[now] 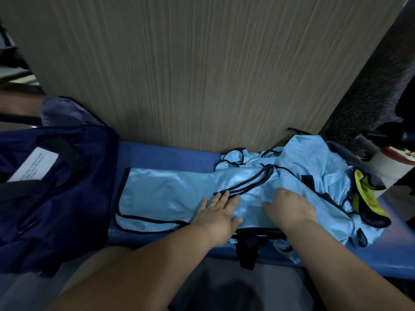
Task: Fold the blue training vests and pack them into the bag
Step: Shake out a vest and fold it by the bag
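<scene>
A light blue training vest (161, 194) with black trim lies spread flat on the blue bench (166, 156), its hem toward the left. My left hand (219, 212) presses flat on the vest's middle, fingers straight. My right hand (289, 206) rests on the vest's shoulder end with fingers bent down into the cloth. Behind and to the right, more light blue vests (314, 158) lie in a crumpled heap. The dark navy bag (54, 185) stands open at the left, with a white label inside it.
A wood-grain panel (190, 63) rises right behind the bench. At the right edge of the heap lie a yellow vest (366, 194), a white bottle (390, 169) and dark gear. A black strap (247, 248) hangs over the bench's front edge.
</scene>
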Tool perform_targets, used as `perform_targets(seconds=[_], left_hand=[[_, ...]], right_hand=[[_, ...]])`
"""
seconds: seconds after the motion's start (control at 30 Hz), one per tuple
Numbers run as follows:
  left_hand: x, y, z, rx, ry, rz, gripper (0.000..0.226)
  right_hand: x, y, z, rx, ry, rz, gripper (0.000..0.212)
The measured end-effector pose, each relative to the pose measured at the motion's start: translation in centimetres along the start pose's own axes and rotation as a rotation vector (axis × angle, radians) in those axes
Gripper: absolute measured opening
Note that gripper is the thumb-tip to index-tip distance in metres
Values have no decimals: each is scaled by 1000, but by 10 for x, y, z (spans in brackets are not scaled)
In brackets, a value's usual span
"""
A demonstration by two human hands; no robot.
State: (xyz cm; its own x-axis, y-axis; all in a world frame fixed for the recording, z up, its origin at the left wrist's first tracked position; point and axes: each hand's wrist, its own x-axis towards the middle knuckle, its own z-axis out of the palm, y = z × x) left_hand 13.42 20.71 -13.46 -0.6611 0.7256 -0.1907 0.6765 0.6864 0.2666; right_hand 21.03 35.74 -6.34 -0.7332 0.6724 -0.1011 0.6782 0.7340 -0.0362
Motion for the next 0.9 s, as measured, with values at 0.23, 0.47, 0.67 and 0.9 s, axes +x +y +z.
perform_targets(seconds=[0.23, 0.47, 0.67, 0.9], left_hand=[[-4, -8, -20, -597, -56, -72, 62], [-7, -51, -51, -1451, 157, -307, 59], [-28, -90, -67, -1523, 300, -371, 52], [-49, -119, -79, -1486, 279, -413, 48]], right_hand=[[-3, -20, -20, 517, -55, -35, 59], [-15, -75, -37, 838, -19, -157, 38], [-16, -139, -13, 781, -37, -277, 38], [-29, -194, 18, 652, -188, -396, 29]])
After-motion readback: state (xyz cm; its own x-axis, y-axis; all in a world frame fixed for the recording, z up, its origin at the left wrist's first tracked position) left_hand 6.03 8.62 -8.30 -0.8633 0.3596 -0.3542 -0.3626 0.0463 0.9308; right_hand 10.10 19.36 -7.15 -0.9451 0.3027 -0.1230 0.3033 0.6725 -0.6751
